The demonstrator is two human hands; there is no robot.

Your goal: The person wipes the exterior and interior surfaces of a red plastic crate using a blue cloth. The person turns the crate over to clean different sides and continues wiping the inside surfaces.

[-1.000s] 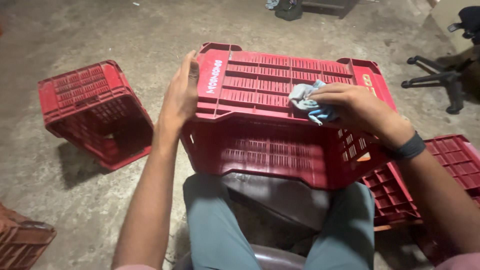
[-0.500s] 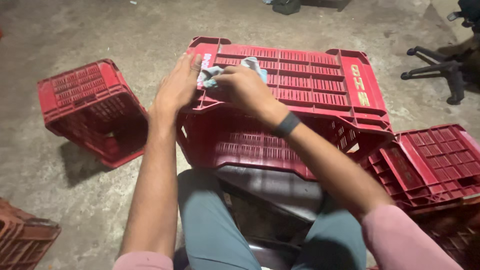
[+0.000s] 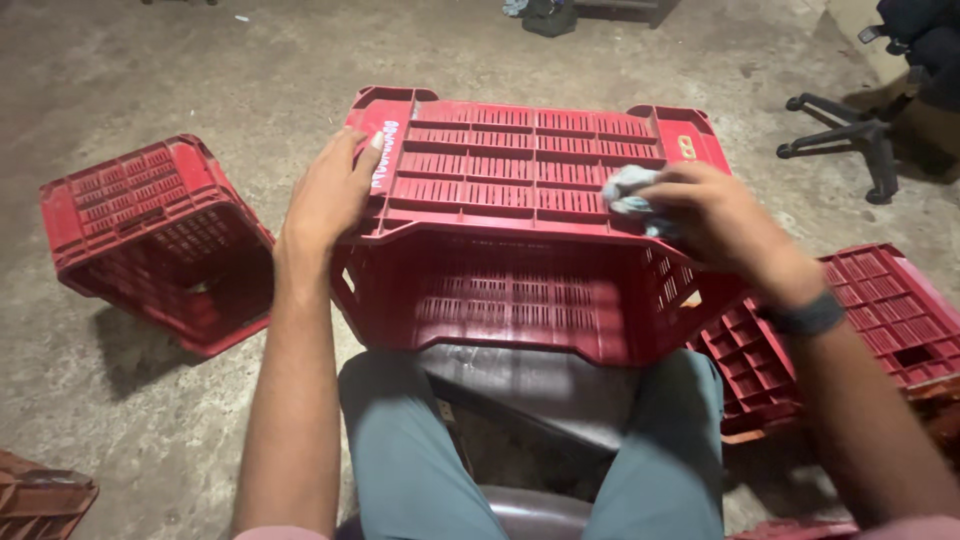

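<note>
Crate: upturned red slatted plastic crate [image 3: 520, 230] on the person's lap.
Left hand [image 3: 325, 195]: open, flat on crate's left edge; brace firmly.
Right hand [image 3: 715, 220]: grip closed on crumpled pale-blue cloth [image 3: 628, 190], crate's right; wipe along slats.

crate [image 3: 520, 230] on lap, cloth [image 3: 628, 190] on top

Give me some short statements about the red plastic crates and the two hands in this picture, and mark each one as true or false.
1. The right hand presses a crumpled light blue cloth onto the upturned red plastic crate. True.
2. The left hand hangs free in the air. False: it rests on the crate's left edge.
3. Another red slatted crate lies tipped on the concrete floor to the left. True.
4. The right wrist is bare. False: it wears a dark band.
5. The cloth is bright yellow. False: light blue.
</note>
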